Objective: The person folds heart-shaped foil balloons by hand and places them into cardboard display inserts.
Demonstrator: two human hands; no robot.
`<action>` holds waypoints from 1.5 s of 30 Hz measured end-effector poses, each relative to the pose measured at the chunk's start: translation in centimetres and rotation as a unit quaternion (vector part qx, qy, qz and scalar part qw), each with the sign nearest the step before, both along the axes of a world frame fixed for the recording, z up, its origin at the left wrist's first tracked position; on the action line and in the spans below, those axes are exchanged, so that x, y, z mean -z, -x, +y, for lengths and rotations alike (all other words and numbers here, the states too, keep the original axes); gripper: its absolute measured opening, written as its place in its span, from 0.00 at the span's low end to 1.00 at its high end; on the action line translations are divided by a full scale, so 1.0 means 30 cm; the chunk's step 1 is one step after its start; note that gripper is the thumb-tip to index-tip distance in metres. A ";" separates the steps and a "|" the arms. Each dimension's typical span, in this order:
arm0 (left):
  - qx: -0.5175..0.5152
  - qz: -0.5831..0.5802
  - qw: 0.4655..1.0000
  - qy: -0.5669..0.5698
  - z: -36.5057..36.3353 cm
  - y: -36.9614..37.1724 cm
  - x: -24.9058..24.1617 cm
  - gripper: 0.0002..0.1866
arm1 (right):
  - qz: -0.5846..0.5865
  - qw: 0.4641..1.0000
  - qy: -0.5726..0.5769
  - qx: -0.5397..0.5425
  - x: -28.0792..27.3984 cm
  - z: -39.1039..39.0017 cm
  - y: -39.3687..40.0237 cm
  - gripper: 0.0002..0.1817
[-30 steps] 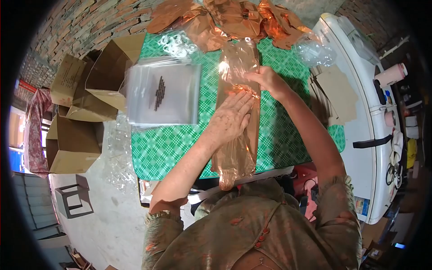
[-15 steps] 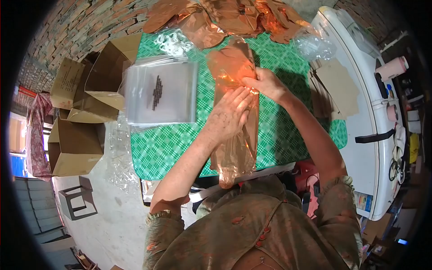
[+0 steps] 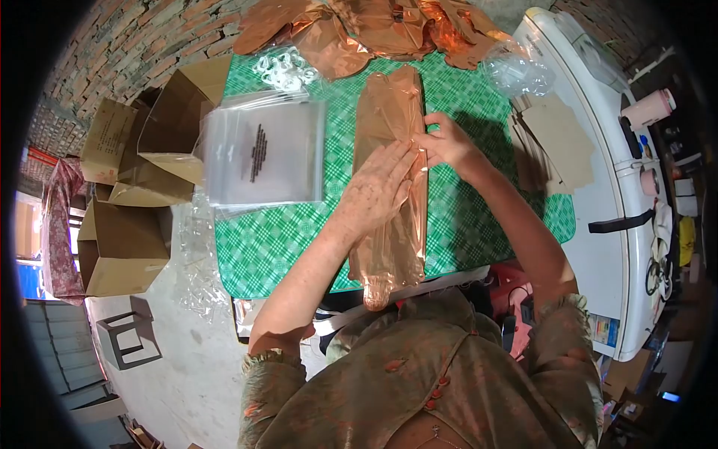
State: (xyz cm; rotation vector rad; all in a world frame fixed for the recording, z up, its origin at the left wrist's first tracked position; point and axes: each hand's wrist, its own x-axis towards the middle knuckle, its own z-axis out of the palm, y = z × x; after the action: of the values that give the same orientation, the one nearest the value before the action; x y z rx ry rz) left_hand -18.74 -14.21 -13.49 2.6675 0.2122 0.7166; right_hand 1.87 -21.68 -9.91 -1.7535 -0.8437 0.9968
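A copper-coloured foil balloon point(image 3: 389, 254) lies folded into a long strip across the tabletop, its near end hanging slightly over the front edge. My left hand point(image 3: 380, 183) rests flat on the middle of the strip, fingers stretched out and pointing away from me. At the strip's right edge, my right hand point(image 3: 449, 148) has its fingers bent, with the tips pinching the foil close to the left fingertips. A stack of clear plastic bags point(image 3: 292, 157) with dark print lies left of the balloon.
More copper foil balloons point(image 3: 329, 37) are heaped at the far edge. White rings or clips in plastic point(image 3: 284, 67) sit behind the bags. Crumpled clear plastic point(image 3: 523, 75) and cardboard sheets point(image 3: 557, 142) are at the right. Open cardboard boxes point(image 3: 127, 239) stand left of the green checked table point(image 3: 262, 262).
The far part of the foil, lifted and bunched before, now lies flatter in line with the strip. My right hand has shifted slightly and changed its finger position; my left hand stays pressed down.
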 end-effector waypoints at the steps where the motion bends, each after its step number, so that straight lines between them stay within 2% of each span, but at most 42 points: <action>1: 0.000 -0.001 1.000 0.001 0.002 0.000 0.002 0.30 | 0.025 0.999 -0.029 0.012 0.012 -0.029 0.011 0.21; 5: 0.009 -0.016 0.999 0.027 0.004 0.002 -0.009 0.31 | 0.094 0.992 -0.085 0.008 0.004 -0.135 0.067 0.26; 8: 0.006 -0.009 0.999 0.048 0.007 -0.002 -0.006 0.32 | -0.028 0.988 -0.134 -0.065 0.087 -0.198 0.083 0.20; 10: 0.004 0.000 0.998 0.060 0.009 -0.002 -0.010 0.33 | -0.162 0.973 -0.147 -0.072 0.087 -0.223 0.114 0.17; 12: 0.006 -0.002 0.998 0.069 0.010 0.001 -0.014 0.34 | -0.315 0.929 -0.170 -0.090 0.069 -0.233 0.138 0.15; 14: 0.008 0.002 0.997 0.076 0.010 0.001 -0.022 0.34 | -0.479 0.847 -0.201 -0.117 0.047 -0.238 0.153 0.15; 17: 0.008 0.007 0.997 0.082 0.008 0.002 -0.035 0.34 | -0.577 0.783 -0.199 -0.117 0.058 -0.241 0.161 0.16; 20: 0.003 0.005 0.996 0.088 0.007 0.002 -0.036 0.34 | -0.640 0.716 -0.248 -0.125 0.014 -0.217 0.173 0.14; 23: 0.005 0.015 0.994 0.111 0.012 0.000 -0.034 0.34 | -0.650 0.679 -0.294 -0.176 0.032 -0.183 0.148 0.14; 32: 0.029 0.008 0.990 0.136 0.026 0.003 -0.035 0.33 | -0.597 0.712 -0.292 -0.227 0.033 -0.183 0.160 0.13; 40: 0.034 0.021 0.978 0.205 0.029 0.017 -0.073 0.33 | -0.566 0.741 -0.290 -0.214 0.060 -0.194 0.150 0.16; 45: 0.036 -0.017 0.971 0.235 0.023 0.014 -0.088 0.32 | -0.538 0.760 -0.299 -0.206 0.069 -0.205 0.140 0.18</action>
State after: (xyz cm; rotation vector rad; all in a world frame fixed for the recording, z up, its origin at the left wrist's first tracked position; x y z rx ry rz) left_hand -19.15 -13.53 -10.85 2.1979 0.2400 0.6002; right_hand -2.33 -27.83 -11.98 -1.4683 -2.0648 -0.2223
